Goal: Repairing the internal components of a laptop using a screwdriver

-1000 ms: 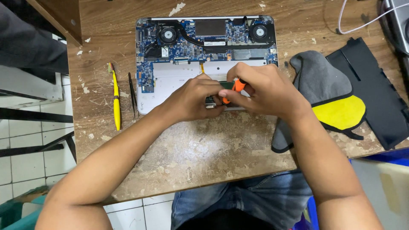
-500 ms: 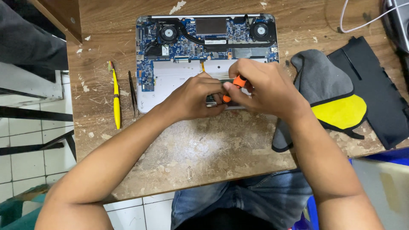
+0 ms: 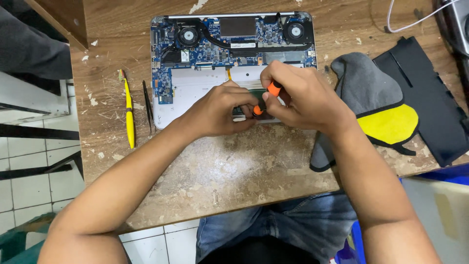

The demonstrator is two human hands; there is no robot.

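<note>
1. At the centre of the worn wooden table (image 3: 234, 166) lay an opened laptop (image 3: 195, 83), bottom cover off, w/ blue circuit board, two fans and a copper-dark heat pipe exposed along the far half.
2. Right hand (image 3: 303, 98) was closed around a small screwdriver (image 3: 266, 98) w/ orange-and-black handle; thumb and forefinger pinched the handle, the other fingers curled in. Tip pointed down into the laptop's near edge, approx. mid-width.
3. Left hand (image 3: 220, 110) rested on the pale inner panel just beside the tip, fingers pressed together and bent toward the same spot; whether they pinched a part could not be told, as the hands hid it.
4. Progress (judged): opening stage looked done, since the cover was off and the internals were bare. Work on one point at the near edge seemed in hand. Board, fans and heat pipe appeared in place, so most of the inside was untouched.
5. Left of the laptop: a yellow pry tool (image 3: 129, 112) and black tweezers (image 3: 147, 105), lying parallel, apart from both hands.
6. Right of it: a grey-and-yellow cloth (image 3: 371, 98) partly over a flat black panel (image 3: 430, 107).
</note>
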